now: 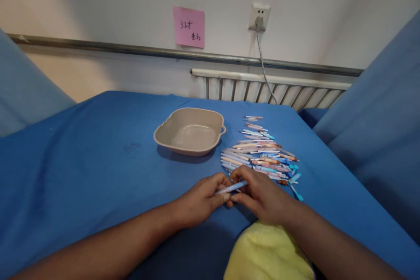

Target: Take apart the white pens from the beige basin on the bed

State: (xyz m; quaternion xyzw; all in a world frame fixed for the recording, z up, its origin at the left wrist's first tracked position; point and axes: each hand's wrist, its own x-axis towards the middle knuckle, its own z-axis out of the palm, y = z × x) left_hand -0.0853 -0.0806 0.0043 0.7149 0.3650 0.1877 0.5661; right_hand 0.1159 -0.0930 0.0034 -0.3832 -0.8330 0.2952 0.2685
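Near the front of the blue-covered table, my left hand [210, 194] and my right hand [254, 190] meet around a pale blue and clear pen [233, 187]. The left fingers pinch its left part. Fingers of my right hand close on its right part, and some of their tips are hidden. Just beyond my hands lies a spread of pens and pen parts [252, 144], in pastel, orange, white and teal. A few teal pieces [297, 179] sit at its right edge.
A beige plastic basin [193, 152] stands left of the pens. Yellow fabric [269, 253] is under my right forearm. Behind the blue cloth [98, 162] are a radiator [243, 83], a metal rail [138, 50], and a plugged-in cord [262, 59]. Blue curtains [377, 109] hang at both sides.
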